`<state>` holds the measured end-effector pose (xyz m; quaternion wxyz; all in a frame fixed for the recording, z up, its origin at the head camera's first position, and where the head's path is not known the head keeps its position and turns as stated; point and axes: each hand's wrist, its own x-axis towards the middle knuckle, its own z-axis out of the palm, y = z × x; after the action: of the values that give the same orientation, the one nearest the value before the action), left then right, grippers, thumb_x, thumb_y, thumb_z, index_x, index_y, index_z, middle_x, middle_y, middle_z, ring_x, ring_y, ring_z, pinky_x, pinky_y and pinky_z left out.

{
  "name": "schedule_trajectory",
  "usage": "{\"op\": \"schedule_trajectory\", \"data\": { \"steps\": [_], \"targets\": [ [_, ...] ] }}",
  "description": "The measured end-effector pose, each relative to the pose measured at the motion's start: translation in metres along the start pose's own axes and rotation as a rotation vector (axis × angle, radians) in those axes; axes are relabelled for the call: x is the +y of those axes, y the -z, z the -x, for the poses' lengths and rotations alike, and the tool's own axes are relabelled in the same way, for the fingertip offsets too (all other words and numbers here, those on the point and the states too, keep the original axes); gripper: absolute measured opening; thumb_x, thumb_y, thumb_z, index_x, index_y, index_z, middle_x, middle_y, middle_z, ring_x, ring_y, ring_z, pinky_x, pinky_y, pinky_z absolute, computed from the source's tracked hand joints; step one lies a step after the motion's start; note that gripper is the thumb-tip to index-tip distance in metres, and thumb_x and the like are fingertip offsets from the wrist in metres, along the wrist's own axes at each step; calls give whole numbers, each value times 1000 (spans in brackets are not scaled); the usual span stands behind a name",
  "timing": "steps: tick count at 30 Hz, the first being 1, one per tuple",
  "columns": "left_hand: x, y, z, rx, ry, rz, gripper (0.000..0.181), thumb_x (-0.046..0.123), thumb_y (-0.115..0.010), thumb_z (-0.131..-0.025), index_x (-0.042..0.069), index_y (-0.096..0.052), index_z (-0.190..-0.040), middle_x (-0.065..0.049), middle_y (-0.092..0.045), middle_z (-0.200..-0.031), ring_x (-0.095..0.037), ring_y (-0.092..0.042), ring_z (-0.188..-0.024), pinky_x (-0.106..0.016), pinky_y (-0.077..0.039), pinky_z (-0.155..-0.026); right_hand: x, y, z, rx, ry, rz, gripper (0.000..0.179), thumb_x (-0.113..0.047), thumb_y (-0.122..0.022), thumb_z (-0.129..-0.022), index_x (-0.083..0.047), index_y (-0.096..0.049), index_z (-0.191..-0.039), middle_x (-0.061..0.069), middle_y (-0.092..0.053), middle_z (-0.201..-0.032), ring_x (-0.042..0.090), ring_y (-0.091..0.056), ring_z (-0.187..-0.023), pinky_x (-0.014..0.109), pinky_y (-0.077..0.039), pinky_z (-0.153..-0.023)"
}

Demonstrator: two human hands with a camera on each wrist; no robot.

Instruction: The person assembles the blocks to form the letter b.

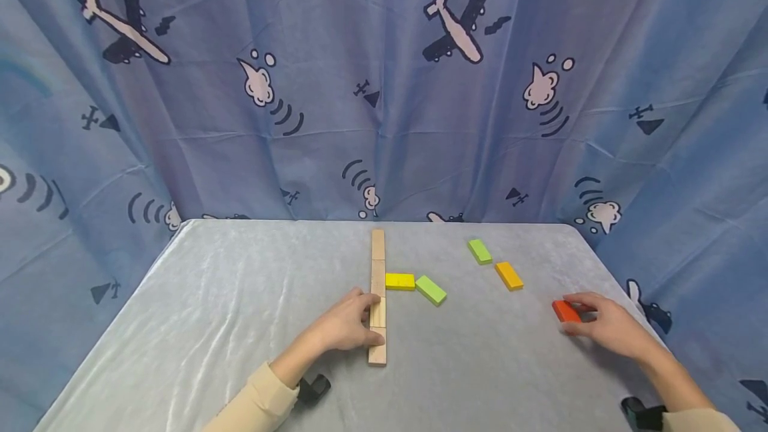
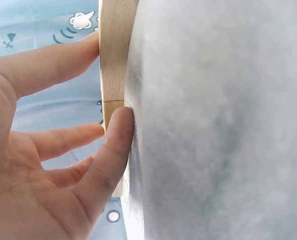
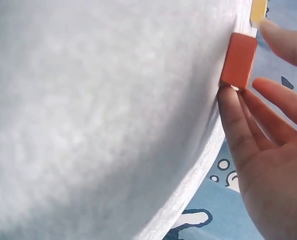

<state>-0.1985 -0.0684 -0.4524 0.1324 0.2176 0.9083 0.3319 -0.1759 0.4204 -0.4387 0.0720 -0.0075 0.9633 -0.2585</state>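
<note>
A straight row of plain wooden blocks (image 1: 378,279) runs front to back near the middle of the table. My left hand (image 1: 345,322) reaches it from the left, fingers extended and spread, touching the blocks with thumb and fingertips; the left wrist view shows the wood (image 2: 116,55) against them. At the right, a red block (image 1: 565,311) lies between the thumb and fingers of my right hand (image 1: 606,322). In the right wrist view one fingertip touches an end of this red block (image 3: 238,61), while the thumb stands slightly apart from it, fingers mostly straight.
A yellow block (image 1: 400,282) meets the wooden row's right side, with a green block (image 1: 431,291) beside it. Farther back lie another green block (image 1: 479,251) and an orange-yellow one (image 1: 509,276). A pale cloth covers the table (image 1: 468,372); a blue patterned curtain (image 1: 318,85) hangs behind.
</note>
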Motion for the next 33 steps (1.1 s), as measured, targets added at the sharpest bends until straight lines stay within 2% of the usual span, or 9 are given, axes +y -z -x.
{"op": "schedule_trajectory", "data": {
  "steps": [5,9,15,26,33],
  "targets": [
    [-1,-1,0,3,-4,-4,75,26,-89,-77,1,-56,-140,-6,-55,-110,-21,-60,-101,-34,-50,-82,-1,-2,-1,2,33,15,76,-34,-87,-80,14,-57,-131,27,-61,-120,36,-61,-103,51,-53,-84],
    [0,-1,0,2,-3,-5,75,26,-88,-78,1,-56,-140,-6,-55,-110,-21,-60,-101,-34,-50,-81,-5,-4,-4,2,29,41,76,-38,-86,-80,12,-59,-129,25,-63,-119,35,-61,-102,51,-54,-84],
    [0,0,1,1,-6,-8,74,26,-88,-78,1,-56,-140,-6,-55,-109,-20,-59,-99,-33,-50,-80,-14,-10,-6,-12,51,21,73,-40,-85,-81,11,-61,-128,24,-63,-121,34,-62,-104,50,-54,-86],
    [0,0,0,-2,-6,1,73,25,-88,-78,1,-57,-140,-6,-55,-109,-21,-60,-100,-32,-50,-79,-47,-23,-7,3,150,-9,62,-39,-85,-82,3,-67,-124,16,-64,-120,27,-61,-102,42,-56,-83],
    [0,0,0,6,-4,-4,74,26,-88,-77,2,-57,-139,-6,-55,-109,-21,-60,-100,-33,-50,-79,-68,-33,-11,16,174,-23,60,-40,-85,-82,-1,-68,-124,12,-65,-118,24,-60,-100,39,-56,-82]
  ]
}}
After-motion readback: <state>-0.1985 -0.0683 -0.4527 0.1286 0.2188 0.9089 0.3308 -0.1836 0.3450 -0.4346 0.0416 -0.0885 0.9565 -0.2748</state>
